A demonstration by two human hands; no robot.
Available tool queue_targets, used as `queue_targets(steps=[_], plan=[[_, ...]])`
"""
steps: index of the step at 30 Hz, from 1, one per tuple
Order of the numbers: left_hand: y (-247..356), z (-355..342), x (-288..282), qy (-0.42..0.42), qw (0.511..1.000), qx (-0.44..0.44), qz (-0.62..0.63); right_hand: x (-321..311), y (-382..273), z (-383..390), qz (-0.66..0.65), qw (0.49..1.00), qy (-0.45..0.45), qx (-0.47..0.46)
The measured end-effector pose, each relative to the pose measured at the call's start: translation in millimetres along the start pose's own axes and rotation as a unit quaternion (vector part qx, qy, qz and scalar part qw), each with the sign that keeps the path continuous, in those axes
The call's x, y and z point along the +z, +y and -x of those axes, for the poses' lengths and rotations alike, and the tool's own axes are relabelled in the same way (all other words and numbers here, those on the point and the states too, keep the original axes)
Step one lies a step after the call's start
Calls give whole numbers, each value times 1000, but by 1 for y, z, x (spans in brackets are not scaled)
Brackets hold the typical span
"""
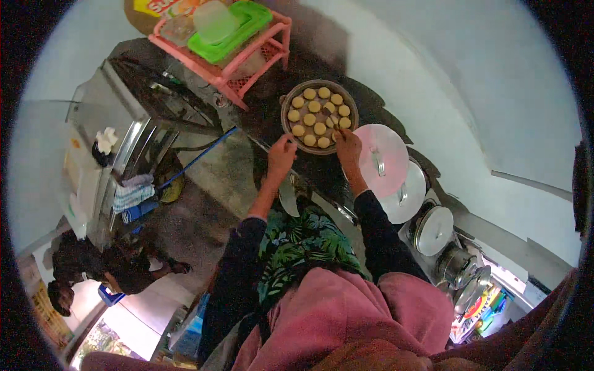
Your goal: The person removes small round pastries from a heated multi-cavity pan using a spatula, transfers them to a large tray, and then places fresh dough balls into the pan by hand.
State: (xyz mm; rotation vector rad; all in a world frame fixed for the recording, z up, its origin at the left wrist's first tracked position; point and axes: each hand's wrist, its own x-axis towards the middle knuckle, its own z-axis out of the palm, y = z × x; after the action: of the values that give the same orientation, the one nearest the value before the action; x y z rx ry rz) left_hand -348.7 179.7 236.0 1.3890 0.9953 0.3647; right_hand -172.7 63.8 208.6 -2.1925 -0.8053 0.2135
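Observation:
A round brown pan (286, 127) holds several round, flat, pale yellow cakes (309, 119) laid out apart from each other. My left hand (283, 153) is closed at the pan's near left rim; whatever its fingers grip is too small to make out. Over the near right rim reaches my right hand (349, 147), fingers pinched together. A small pale shape (332, 119) shows among the cakes just beyond those fingers, and I cannot tell whether it is a utensil's tip or part of a cake.
Large round lids (385, 157) with handles lie to the right of the pan. Lidded metal pots (433, 231) stand nearer. A pink plastic rack (216, 74) with a green lid (229, 31) stands beyond. At left are a glass-sided metal cabinet (127, 148) and another person (117, 263).

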Motion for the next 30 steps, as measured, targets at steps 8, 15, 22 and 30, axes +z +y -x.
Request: queue_targets(steps=[8,15,22,30], plan=[[-3,-103,48,-120,988,-93,-21,25,-19,-15,27,997,55,43],[-46,-149,64,-146,966,9,-212,20,-34,-16,-27,990,-7,138],[-105,-154,53,-100,980,-21,-170,10,-35,8,26,987,-7,160],[-65,-129,60,-30,969,72,-236,17,-43,10,-64,977,11,204]])
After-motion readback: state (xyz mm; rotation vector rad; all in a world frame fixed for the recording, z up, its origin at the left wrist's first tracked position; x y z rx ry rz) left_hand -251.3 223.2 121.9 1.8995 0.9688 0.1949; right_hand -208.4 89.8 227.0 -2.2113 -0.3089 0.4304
